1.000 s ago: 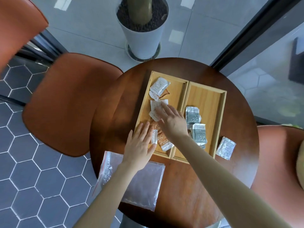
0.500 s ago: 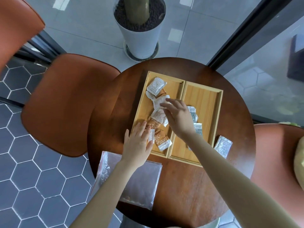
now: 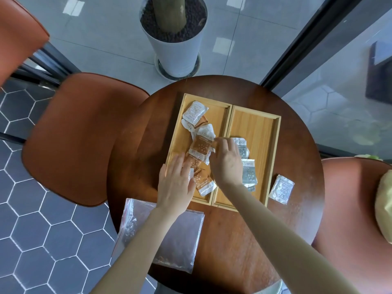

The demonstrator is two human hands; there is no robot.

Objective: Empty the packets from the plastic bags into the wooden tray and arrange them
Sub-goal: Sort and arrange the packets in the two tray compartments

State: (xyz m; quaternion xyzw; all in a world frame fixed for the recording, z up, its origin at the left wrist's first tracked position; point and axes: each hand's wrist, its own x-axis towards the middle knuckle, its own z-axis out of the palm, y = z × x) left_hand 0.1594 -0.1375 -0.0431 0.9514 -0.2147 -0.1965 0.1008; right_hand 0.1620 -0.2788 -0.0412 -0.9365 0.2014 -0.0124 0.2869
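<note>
A person sorts packets over a two-part wooden tray (image 3: pixel 256 115) on a round table (image 3: pixel 244 240). The right hand (image 3: pixel 228 160) pinches the edge of a brown packet (image 3: pixel 201 146) in the left compartment, apparently to separate it from the white ones; the left hand (image 3: pixel 175 183), fingers spread flat, steadies the pile at the near end. Half a second ago the right hand was only reaching across the divider — the packet now sits lifted. One white packet (image 3: pixel 282 188) lies outside the tray; the emptied plastic bags (image 3: pixel 169 236) lie near the table's edge.
</note>
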